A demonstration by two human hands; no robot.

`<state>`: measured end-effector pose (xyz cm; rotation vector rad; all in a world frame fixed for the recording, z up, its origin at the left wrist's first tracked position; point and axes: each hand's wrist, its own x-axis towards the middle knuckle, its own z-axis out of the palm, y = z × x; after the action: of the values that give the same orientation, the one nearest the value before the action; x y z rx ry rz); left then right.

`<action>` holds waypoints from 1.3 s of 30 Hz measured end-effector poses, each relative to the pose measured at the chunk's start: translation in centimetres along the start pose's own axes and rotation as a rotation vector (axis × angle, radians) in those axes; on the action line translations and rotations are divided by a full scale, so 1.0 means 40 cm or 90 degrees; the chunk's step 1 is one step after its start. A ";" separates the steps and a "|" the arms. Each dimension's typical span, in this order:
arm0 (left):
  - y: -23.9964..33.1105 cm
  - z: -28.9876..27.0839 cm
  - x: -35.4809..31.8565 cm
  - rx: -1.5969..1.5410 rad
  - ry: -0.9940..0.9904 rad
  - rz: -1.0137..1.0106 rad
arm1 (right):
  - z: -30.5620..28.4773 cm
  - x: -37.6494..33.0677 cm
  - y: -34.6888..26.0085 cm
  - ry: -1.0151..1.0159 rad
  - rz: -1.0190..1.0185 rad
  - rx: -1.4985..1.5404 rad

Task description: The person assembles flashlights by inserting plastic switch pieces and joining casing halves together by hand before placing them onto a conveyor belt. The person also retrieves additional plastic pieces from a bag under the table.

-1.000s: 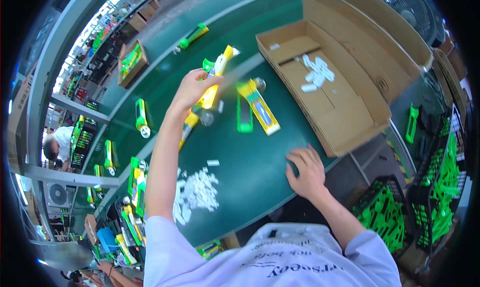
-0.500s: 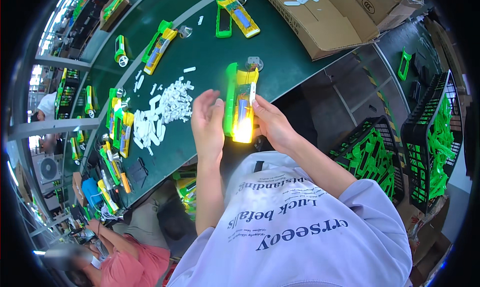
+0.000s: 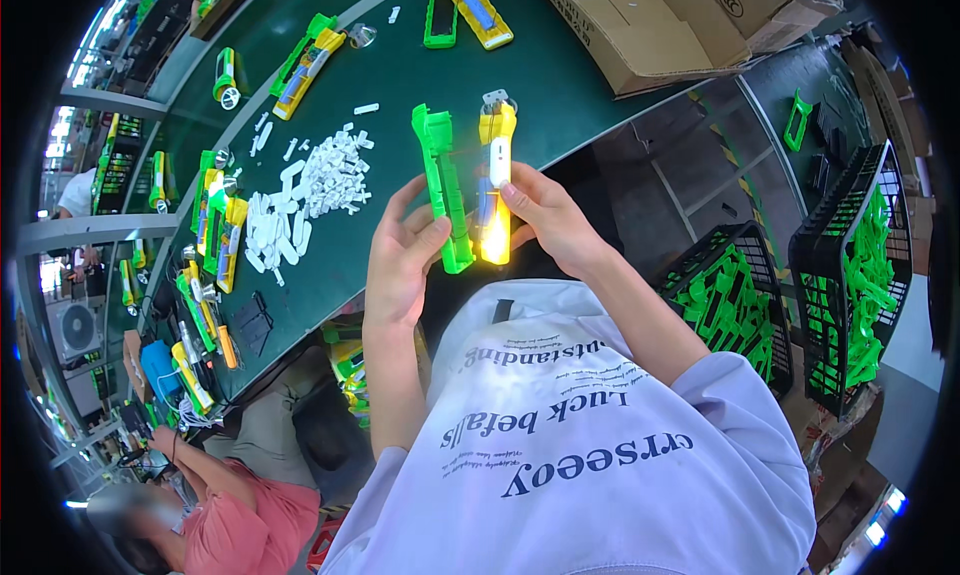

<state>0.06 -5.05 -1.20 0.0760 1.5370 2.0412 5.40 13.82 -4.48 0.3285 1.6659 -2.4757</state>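
My left hand [image 3: 402,260] is closed around the lower part of a green flashlight shell half [image 3: 438,170], held upright above the table's near edge. Beside it, my right hand [image 3: 553,220] grips the yellow flashlight half [image 3: 497,125], turned partly edge-on. A clear lamp head tops that yellow half, and its bottom end glows bright yellow. A white strip-shaped part [image 3: 501,161] sits along its side, by my right thumb. Part of a blue cylindrical cell shows inside. A narrow gap separates the two halves, with thin wire faintly visible between them.
White small parts [image 3: 335,175] lie heaped on the green table [image 3: 400,75]. Several opened flashlights [image 3: 308,73] lie around them. At the far right stands a cardboard box [image 3: 640,35]. Black crates [image 3: 850,275] of green shells stand on my right; a co-worker in pink [image 3: 250,520] sits at lower left.
My left hand, open beside the flashlight before, now grips the green shell. The shell stands farther from the yellow half, which has turned more edge-on. My view has shifted slightly.
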 end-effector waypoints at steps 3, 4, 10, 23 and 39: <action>0.004 0.023 -0.017 0.007 -0.011 -0.002 | -0.005 0.003 0.001 -0.001 -0.026 -0.064; 0.004 0.031 -0.021 0.025 -0.008 0.018 | -0.002 0.003 -0.002 -0.002 -0.023 -0.063; -0.006 0.054 -0.028 0.165 0.019 0.057 | 0.016 -0.014 -0.013 0.022 -0.031 -0.135; -0.009 0.056 -0.034 0.191 -0.001 0.038 | 0.020 -0.043 -0.042 -0.045 -0.043 -0.097; -0.019 0.053 -0.017 0.351 0.093 0.081 | 0.055 -0.043 -0.029 -0.103 -0.030 -0.151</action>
<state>1.73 -3.42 -0.97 0.2462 2.2002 1.6843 6.58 12.22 -2.18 0.0600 1.8897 -2.2335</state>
